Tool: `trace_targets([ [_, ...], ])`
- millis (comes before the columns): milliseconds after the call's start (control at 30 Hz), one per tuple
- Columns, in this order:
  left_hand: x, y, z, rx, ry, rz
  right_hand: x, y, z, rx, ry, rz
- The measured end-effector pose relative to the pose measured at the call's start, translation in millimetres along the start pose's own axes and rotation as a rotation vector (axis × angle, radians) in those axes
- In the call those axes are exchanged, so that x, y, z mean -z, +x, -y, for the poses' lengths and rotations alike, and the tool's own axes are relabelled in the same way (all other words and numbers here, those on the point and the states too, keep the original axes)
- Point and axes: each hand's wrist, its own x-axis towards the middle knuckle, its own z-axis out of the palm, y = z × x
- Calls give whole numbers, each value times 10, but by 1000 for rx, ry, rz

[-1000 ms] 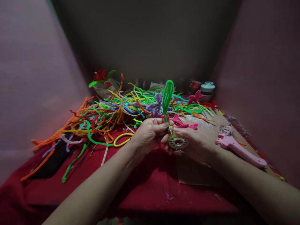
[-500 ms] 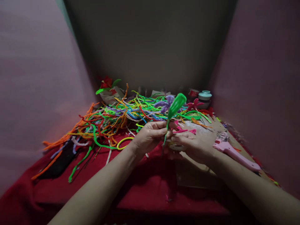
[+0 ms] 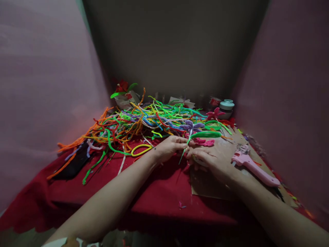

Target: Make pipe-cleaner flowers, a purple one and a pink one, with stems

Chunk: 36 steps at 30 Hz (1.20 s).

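My left hand (image 3: 170,149) is closed in a pinch on a purple pipe-cleaner flower (image 3: 190,124) by its thin green stem. A long green leaf (image 3: 207,134) joins this stem and points right, nearly level. My right hand (image 3: 212,163) is beside it, its fingertips close to the stem. Its fingers curl around a pale round roll (image 3: 200,161), seemingly tape, mostly hidden by them. Just behind the hands lie pink pipe-cleaner pieces (image 3: 205,142).
A tangled heap of coloured pipe cleaners (image 3: 144,120) covers the back of the red cloth (image 3: 154,192). A pink glue gun (image 3: 254,168) rests on cardboard (image 3: 213,190) at right. A yellow loop (image 3: 141,150) lies left; a jar with a light-blue lid (image 3: 226,105) stands behind.
The flower has come lower, and the green leaf has swung from upright to pointing right, so the purple petals show clear of it. My view has shifted slightly.
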Motion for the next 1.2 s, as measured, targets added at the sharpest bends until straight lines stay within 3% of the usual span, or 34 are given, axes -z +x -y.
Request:
trace_targets([
  [100,-24,29,-17,43,316,-63,-8,-6,17,-18,7,6],
  [233,69,-71,-161,52,481,-213,-33,3,20,-102,104,10],
  [333,240,-352,-329,18,580,-334,-49,22,-16,-123,193,-4],
  [433,409,-719,-409,13,1062,-413,-56,32,-55,-119,227,11],
  [567,535,-1014,-276,211,1517,-375,-49,18,-71,-107,211,38],
  [700,577,-991,-125,264,1697,-343,-20,12,-115,-143,271,56],
  [967,617,-979,-152,288,1513,-325,-3,63,-202,-134,391,69],
  [1067,459,-1086,-175,256,1012,-388,-9,65,-191,-161,414,95],
  [1133,282,-1164,-207,240,627,-280,-10,60,-184,-179,425,100],
  [1200,87,-1232,-247,241,398,-183,-9,57,-180,-191,432,84],
])
